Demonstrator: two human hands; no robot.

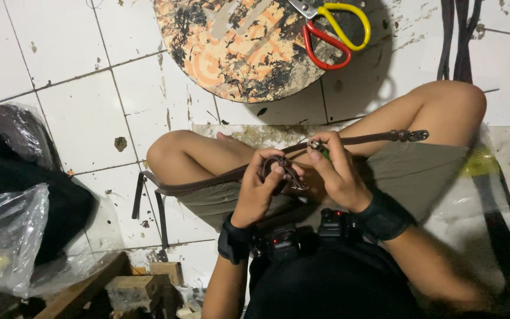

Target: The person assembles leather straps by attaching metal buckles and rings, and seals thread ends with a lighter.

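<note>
Both hands close on one brown leather strap (208, 184) across our lap: left hand (259, 192) pinches its looped metal ring, right hand (337, 171) grips beside. We judge it light, limp, best held near hardware.

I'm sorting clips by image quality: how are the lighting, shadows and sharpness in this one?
Head view: light falls hard on the white floor tiles, with a dark shadow beside the round board; the bottom right corner is dim; left hand, right hand and strap look reasonably sharp.
</note>
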